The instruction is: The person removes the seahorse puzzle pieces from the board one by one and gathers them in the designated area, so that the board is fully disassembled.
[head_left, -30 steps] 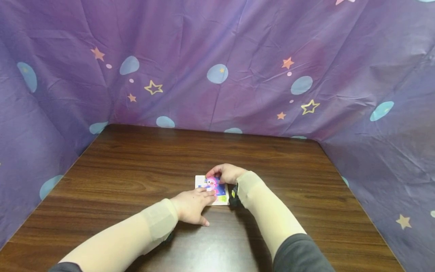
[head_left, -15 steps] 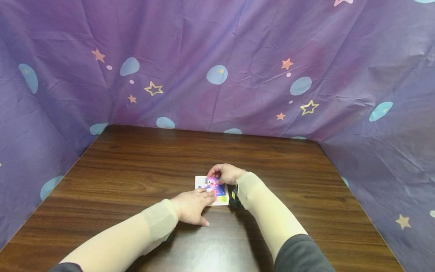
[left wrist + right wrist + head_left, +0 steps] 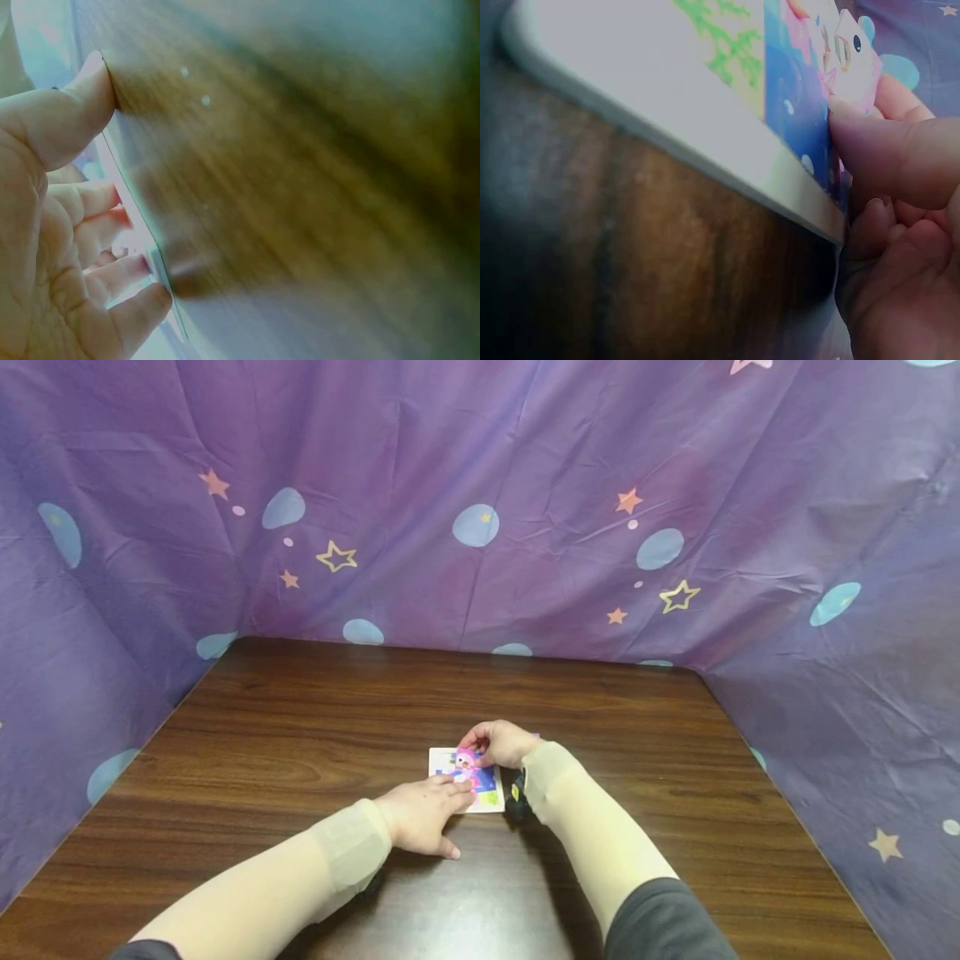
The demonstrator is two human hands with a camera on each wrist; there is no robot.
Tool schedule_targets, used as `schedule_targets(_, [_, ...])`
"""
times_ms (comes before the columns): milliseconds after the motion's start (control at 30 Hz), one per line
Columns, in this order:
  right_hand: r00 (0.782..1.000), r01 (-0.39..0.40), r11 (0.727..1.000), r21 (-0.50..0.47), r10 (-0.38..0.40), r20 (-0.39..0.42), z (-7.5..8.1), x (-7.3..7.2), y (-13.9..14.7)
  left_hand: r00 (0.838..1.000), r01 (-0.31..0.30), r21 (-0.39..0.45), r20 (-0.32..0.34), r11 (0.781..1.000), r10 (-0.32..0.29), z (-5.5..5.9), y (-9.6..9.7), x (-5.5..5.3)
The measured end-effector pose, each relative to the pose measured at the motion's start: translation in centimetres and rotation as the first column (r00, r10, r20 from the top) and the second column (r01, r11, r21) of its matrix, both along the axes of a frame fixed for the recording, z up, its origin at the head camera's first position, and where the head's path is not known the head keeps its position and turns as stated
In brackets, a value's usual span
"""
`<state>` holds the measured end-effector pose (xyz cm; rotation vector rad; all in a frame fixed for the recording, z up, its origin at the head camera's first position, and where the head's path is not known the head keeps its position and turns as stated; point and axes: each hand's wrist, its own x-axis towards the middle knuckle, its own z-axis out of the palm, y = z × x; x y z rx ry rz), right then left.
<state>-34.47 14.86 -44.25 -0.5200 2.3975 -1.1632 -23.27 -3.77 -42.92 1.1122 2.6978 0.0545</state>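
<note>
A small picture puzzle board (image 3: 434, 764) with a white border lies flat on the table, printed in blue, yellow-green and pink. My left hand (image 3: 422, 816) rests across its near left part, fingers extended and thumb spread on the tabletop. In the left wrist view, fingertips meet the board's edge (image 3: 159, 259). Thumb and fingers of my right hand (image 3: 507, 743) pinch a pink-and-white puzzle piece (image 3: 855, 56) with an eye on it, at the board's far side. The piece stands tilted up from the blue picture area. My left fingers cover part of the picture.
The dark wood-grain table (image 3: 300, 710) extends around the board. A purple curtain (image 3: 405, 468) with stars and blue ovals encloses the back and both sides. A black wrist camera (image 3: 517, 802) hangs under my right wrist, close beside the board.
My right hand has shifted slightly right, and the pink piece in its pinch has tilted and moved against the blue picture. My left hand has stayed in place on the board.
</note>
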Motion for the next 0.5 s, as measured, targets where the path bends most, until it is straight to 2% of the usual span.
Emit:
schedule_targets(333, [1.0,0.008,0.999,-0.036,-0.007,0.021,-0.12,0.17,0.06,1.0,0.004,0.001,-0.005,1.0,-0.004,0.07,0.03,0.06])
schedule_targets(500, [0.999,0.045,0.999,-0.03,-0.044,0.029,-0.14,0.31,-0.06,1.0,0.011,-0.001,-0.012,1.0,-0.011,0.12,0.02,0.09])
